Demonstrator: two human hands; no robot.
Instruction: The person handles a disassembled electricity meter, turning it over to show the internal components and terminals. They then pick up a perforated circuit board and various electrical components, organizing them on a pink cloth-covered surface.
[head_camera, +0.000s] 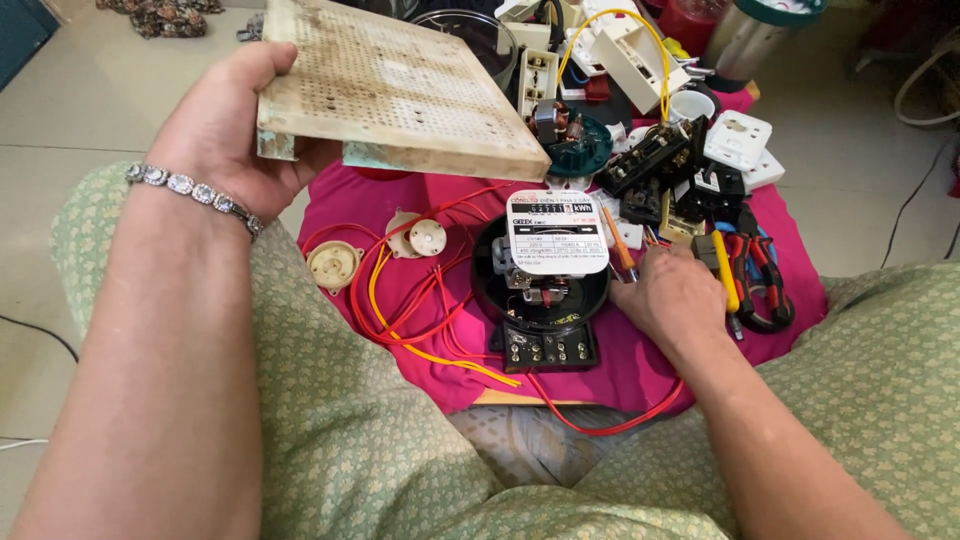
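My left hand (225, 135) grips a worn whitish perforated board (400, 85) by its near-left corner and holds it tilted in the air above the pink cloth (640, 360). A silver bracelet (190, 190) circles that wrist. My right hand (670, 295) rests on the cloth to the right of an opened black round electric meter (545, 285) with a white label plate. Its fingers close around an orange-handled screwdriver (617, 252). Red and yellow wires (410, 320) loop out from the meter's left side and under its terminal block (545, 350).
Two cream round lamp bases (335, 265) lie left of the meter. Pliers with red and black handles (760, 285) and a yellow-handled tool (727, 275) lie at the right. White sockets, black breakers and a glass bowl (480, 35) crowd the back. My knees in green patterned fabric frame the cloth.
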